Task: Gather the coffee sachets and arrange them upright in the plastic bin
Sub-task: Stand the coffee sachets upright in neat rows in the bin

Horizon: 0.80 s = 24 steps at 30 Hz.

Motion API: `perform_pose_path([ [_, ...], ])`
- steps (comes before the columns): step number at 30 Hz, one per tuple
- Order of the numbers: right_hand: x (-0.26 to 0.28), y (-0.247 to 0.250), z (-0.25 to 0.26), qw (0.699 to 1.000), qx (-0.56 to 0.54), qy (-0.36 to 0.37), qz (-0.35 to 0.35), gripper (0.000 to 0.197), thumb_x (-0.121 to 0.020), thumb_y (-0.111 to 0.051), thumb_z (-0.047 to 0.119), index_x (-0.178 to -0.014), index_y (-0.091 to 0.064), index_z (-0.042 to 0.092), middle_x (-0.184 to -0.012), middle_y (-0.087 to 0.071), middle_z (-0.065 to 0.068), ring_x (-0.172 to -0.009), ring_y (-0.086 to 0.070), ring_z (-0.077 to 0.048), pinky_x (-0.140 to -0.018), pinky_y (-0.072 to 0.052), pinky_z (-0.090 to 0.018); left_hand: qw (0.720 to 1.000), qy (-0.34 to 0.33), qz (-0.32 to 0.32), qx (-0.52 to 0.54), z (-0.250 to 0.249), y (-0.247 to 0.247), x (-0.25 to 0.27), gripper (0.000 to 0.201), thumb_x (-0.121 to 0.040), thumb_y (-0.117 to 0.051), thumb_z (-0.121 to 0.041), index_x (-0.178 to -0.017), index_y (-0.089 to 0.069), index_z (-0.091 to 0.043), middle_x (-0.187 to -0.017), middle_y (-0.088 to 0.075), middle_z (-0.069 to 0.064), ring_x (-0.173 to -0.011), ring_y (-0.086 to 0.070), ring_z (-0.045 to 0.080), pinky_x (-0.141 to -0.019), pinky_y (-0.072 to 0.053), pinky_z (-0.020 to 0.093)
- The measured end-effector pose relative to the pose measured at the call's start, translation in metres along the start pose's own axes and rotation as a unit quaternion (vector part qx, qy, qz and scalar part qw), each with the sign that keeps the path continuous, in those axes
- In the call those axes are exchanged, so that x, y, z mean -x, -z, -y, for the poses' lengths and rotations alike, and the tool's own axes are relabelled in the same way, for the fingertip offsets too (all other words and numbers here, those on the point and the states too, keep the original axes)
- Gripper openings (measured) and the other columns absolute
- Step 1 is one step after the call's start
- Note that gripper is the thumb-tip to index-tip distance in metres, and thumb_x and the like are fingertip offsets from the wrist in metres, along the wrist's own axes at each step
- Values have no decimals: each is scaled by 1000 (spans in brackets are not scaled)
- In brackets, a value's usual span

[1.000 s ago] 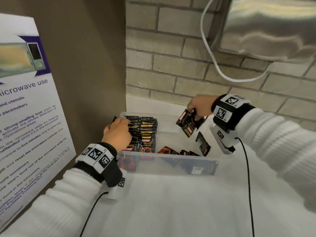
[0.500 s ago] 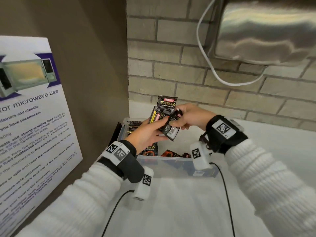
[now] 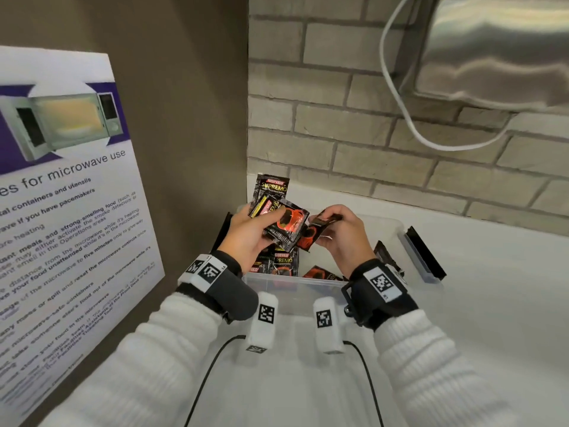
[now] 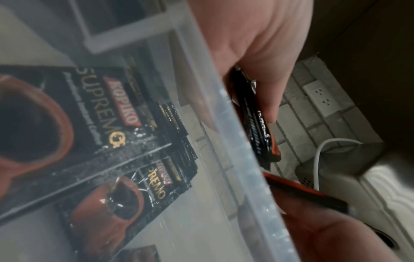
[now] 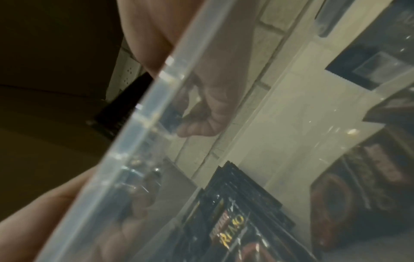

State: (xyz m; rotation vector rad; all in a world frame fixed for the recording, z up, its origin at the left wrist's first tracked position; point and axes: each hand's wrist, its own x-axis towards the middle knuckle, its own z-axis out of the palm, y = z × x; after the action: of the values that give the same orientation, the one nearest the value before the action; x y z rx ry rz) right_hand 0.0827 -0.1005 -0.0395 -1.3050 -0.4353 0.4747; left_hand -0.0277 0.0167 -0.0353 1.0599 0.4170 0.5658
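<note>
A clear plastic bin (image 3: 308,283) stands on the white counter in the corner. Black Kopiko coffee sachets (image 3: 284,261) stand in a row at its left end, and loose ones (image 3: 321,272) lie on its floor. My left hand (image 3: 263,221) grips a fan of several sachets (image 3: 272,188) above the bin. Just to its right, my right hand (image 3: 323,231) pinches one sachet (image 3: 309,237) that touches the fan. The left wrist view looks through the bin wall (image 4: 235,134) at the standing sachets (image 4: 89,109) and the held stack (image 4: 257,124).
A microwave-use poster (image 3: 77,211) leans on the brown wall at left. Behind the bin is a brick wall (image 3: 369,143). A steel appliance (image 3: 492,47) with a white cable (image 3: 400,118) hangs at top right. The bin's black latch (image 3: 426,255) sticks out on its right.
My left hand left the row in the bin and rose with sachets. My right hand brought its sachets over, and the left hand now holds the fan while the right keeps one.
</note>
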Motion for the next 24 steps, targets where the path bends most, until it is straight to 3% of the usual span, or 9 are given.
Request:
perform_pose_path([
  [2,2,-1,-1,998,-65,7,6,42,-76,-20,-23,-66,-48,7,-70,-56,-16,-66,-56,-25,-56,-48,-27,1000,-20,-4,-14,2,1,0,38,-78,-71,-7,-113,-57,-15,-108,-70,8,-100,-67,23,-99,-45,47],
  [5,4,1,-2,992,-121,24,10,40,-77,-21,-22,-65,-46,7,-75,-53,-14,-67,-53,-22,-54,-47,-24,999,-43,-26,-14,1,2,0,27,-78,-71,-4,-90,-58,-24,-91,-74,1,-93,-68,19,-84,-50,35],
  [8,2,4,-3,991,-121,45,13,47,-78,-27,-20,-61,-54,14,-80,-56,-3,-70,-49,-17,-57,-43,-22,998,-46,-34,-36,3,3,-2,33,-74,-74,-3,-101,-61,-15,-100,-71,9,-94,-69,25,-86,-54,42],
  [11,4,2,-5,994,-66,75,52,51,-79,-34,-14,-54,-58,23,-71,-58,6,-70,-51,-15,-64,-39,-26,996,-38,-27,-77,4,0,-2,36,-69,-77,-4,-98,-61,-18,-102,-70,12,-92,-69,26,-86,-54,44],
  [14,2,-1,-8,996,-8,70,62,37,-70,-40,-3,-50,-56,23,-78,-52,2,-73,-50,-17,-67,-39,-30,994,-20,1,-109,4,-5,0,38,-69,-77,-1,-98,-59,-19,-98,-69,9,-90,-68,25,-84,-55,41],
  [17,2,-2,-10,997,27,49,54,25,-63,-45,8,-47,-56,24,-98,-51,-9,-89,-51,-25,-76,-41,-37,990,9,42,-135,6,-8,0,55,-70,-76,-2,-120,-56,-12,-107,-68,13,-95,-68,28,-84,-55,41],
  [19,4,-2,-9,997,31,46,57,26,-66,-47,8,-47,-56,25,-104,-49,-12,-93,-51,-26,-77,-43,-36,988,15,57,-141,6,-10,2,54,-74,-74,-5,-124,-55,-10,-110,-67,15,-97,-67,29,-85,-54,40],
  [22,7,-1,-7,995,49,62,59,45,-82,-42,-5,-51,-55,25,-105,-48,-10,-94,-51,-26,-65,-46,-26,984,27,95,-146,5,-9,4,48,-78,-71,-11,-124,-56,-12,-111,-67,15,-100,-66,29,-87,-53,41],
  [24,9,-2,-5,994,67,67,63,39,-87,-41,-5,-61,-56,19,-110,-49,-10,-99,-53,-28,-67,-50,-26,977,22,120,-176,5,-9,5,40,-78,-71,-9,-115,-61,-17,-106,-70,11,-96,-67,26,-86,-54,38],
])
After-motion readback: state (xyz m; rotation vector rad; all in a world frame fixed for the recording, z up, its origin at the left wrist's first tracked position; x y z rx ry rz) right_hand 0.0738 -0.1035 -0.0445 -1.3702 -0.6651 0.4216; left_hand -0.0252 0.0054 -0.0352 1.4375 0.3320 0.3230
